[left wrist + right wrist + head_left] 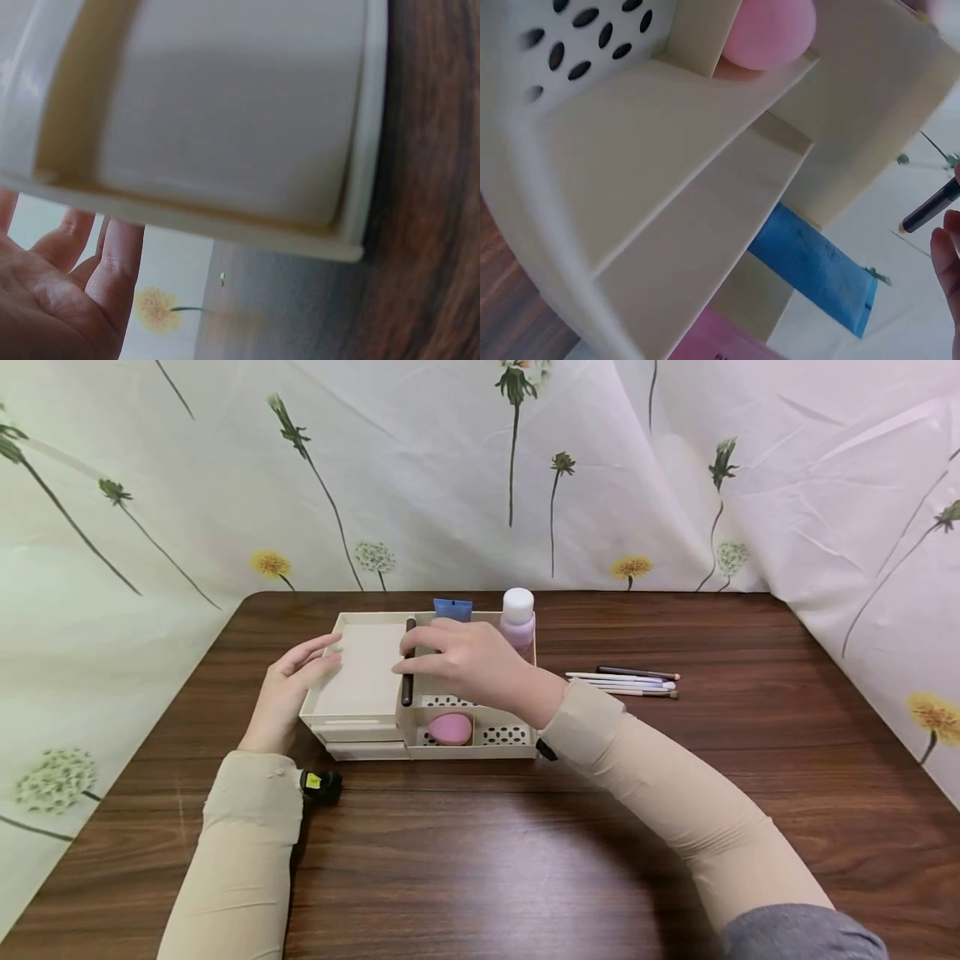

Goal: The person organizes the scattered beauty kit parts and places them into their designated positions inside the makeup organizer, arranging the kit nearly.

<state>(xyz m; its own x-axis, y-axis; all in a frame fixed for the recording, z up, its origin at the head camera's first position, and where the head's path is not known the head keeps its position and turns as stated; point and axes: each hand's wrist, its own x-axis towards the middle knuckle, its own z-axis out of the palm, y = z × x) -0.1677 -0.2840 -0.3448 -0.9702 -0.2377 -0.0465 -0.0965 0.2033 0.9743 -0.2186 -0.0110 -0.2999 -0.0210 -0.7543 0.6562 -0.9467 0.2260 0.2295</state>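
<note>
A cream desktop organizer (360, 668) stands on the table, with a flat lidded section over drawers at its left and open compartments at its right. My right hand (480, 660) pinches a dark cosmetic pencil (408, 689) between thumb and fingers, above the organizer's middle divider. In the right wrist view the pencil (930, 206) shows a pale tip, and only part of the hand (949, 255) is visible. At the organizer's left side, my left hand (281, 693) has its fingers extended against the edge. In the left wrist view, its fingertips (120, 247) go behind the rim.
Inside the organizer are a blue tube (452, 610), a white-capped lilac bottle (517, 618) and a pink makeup sponge (450, 729). Several makeup brushes (630, 682) lie to its right. The brown table (465, 860) meets a flowered white cloth (435, 485) at the back.
</note>
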